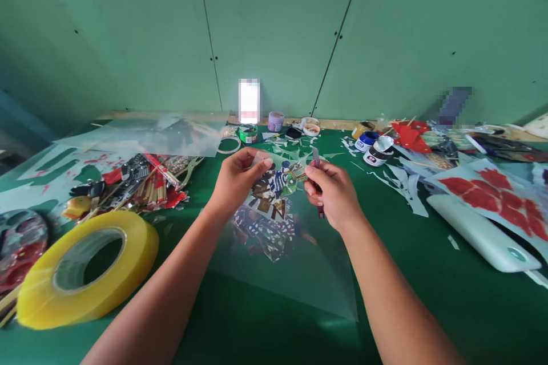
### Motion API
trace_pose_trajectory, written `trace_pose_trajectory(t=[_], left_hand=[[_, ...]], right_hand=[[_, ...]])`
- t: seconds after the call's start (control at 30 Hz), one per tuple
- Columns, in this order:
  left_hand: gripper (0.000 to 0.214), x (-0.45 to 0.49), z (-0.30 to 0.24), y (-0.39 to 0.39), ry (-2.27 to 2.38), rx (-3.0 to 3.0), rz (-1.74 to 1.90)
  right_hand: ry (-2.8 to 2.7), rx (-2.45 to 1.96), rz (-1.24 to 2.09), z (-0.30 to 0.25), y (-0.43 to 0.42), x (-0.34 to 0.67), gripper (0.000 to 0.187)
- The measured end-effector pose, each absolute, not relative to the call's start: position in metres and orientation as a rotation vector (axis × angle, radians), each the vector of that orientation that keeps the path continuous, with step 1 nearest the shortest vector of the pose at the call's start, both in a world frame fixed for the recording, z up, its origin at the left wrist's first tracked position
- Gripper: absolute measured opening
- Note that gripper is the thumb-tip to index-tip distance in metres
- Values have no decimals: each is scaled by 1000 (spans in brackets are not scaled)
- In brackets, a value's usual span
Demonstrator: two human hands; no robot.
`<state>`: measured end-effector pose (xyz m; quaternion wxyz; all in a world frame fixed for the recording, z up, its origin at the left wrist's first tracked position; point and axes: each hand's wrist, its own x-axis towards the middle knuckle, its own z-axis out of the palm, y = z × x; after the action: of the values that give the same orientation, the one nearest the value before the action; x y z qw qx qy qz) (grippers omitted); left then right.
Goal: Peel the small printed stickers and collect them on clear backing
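My left hand (240, 174) pinches the upper left side of a cut-out painted figure (278, 185) with blue-and-white stripes, green and brown parts. In my right hand (338, 191) is a craft knife (315, 155), its grey blade pointing up beside the figure's right edge. The fingers of that hand are closed around the dark red handle; whether they also touch the figure I cannot tell. Below both hands lies a translucent sheet (299, 282) on the green table. A second blue-patterned figure (269, 234) shows on or through this sheet, partly blurred.
A big yellow tape roll (141, 245) and a paint palette (25, 245) lie at the left, near piled sticks (158, 188). Paint jars (377, 154) and cut scraps (405, 182) lie further back. To the right are a white rounded object (479, 234) and a red-painted sheet (505, 199).
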<state>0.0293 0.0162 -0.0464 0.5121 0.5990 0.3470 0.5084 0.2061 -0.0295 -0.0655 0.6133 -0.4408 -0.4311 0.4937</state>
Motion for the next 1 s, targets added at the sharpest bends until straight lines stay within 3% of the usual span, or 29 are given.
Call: trace_pose_trajectory(t=[0.17, 0.3, 0.53, 0.73, 1.0], left_hand=[[27, 27, -50, 21, 917, 1362, 1275], [37, 22, -46, 18, 743, 1259, 1090], [89, 31, -59, 7, 466, 1786, 856], [34, 48, -77, -9, 701, 2096, 1039], [40, 53, -83, -6, 524, 1781, 1534]], right_hand=[[-904, -1024, 986, -67, -24, 203, 33], [-686, -962, 857, -62, -22, 200, 36], [-432, -792, 1008, -56, -23, 198, 37], [-632, -835, 1060, -57, -30, 184, 37], [-656, -841, 993, -53, -35, 181, 38]])
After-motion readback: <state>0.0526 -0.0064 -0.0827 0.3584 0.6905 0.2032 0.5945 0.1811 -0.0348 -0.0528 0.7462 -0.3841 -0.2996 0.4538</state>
